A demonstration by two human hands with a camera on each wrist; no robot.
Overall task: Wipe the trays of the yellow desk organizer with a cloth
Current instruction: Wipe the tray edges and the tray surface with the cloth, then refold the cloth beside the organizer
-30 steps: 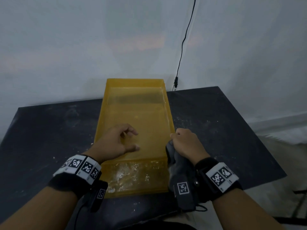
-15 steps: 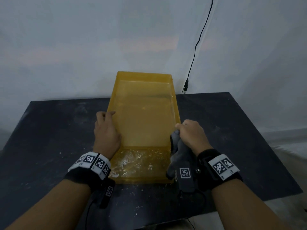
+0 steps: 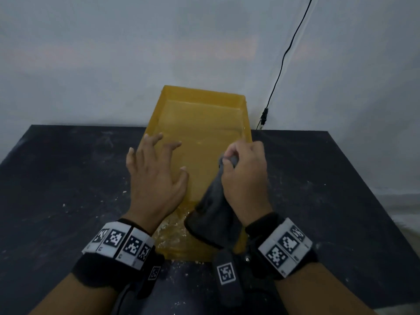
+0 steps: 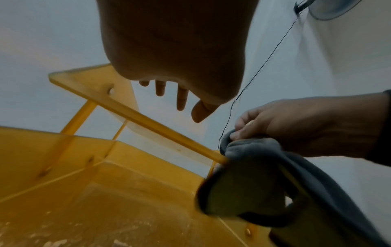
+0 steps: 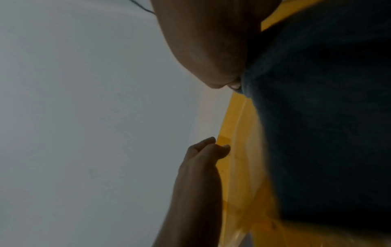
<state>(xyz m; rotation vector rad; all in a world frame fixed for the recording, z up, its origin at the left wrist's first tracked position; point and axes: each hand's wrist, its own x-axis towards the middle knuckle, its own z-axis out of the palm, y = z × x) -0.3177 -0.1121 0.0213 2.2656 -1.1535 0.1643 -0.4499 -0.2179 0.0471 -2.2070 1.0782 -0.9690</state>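
Nearest the camera, the bottom tray [image 3: 172, 242] of the yellow desk organizer [image 3: 204, 142] pokes out toward the person – pale crumbs and dusty smears lie in it, nothing else as far as the head view shows. The cloth [image 3: 213, 219] hangs over that tray's right part, dark grey, soft and floppy; it'll bunch and drape, so prob. best wadded into the palm rather than held by a corner.

Right hand [image 3: 246, 176] is over the organizer's right edge, fingers curled, pinching the cloth's upper end between thumb and fingertips. Left hand [image 3: 156, 178] hovers over the left side w/ fingers spread and straight, holding nothing – the left wrist view shows them apart from the plastic, though contact can't be ruled out in the head view.

The organizer looks like thin translucent acrylic: stiff, light, smooth, likely to slide on the table [image 3: 68, 178] under a push. I'd brace it flat on the upper tray or grip a side wall, not the thin struts. The upper tray [image 3: 204, 123] looks bare of objects, a bit filmy.

Further back, the organizer's far end sits close to the white wall [image 3: 136, 53]; a black cable [image 3: 286, 53] hangs down at right.
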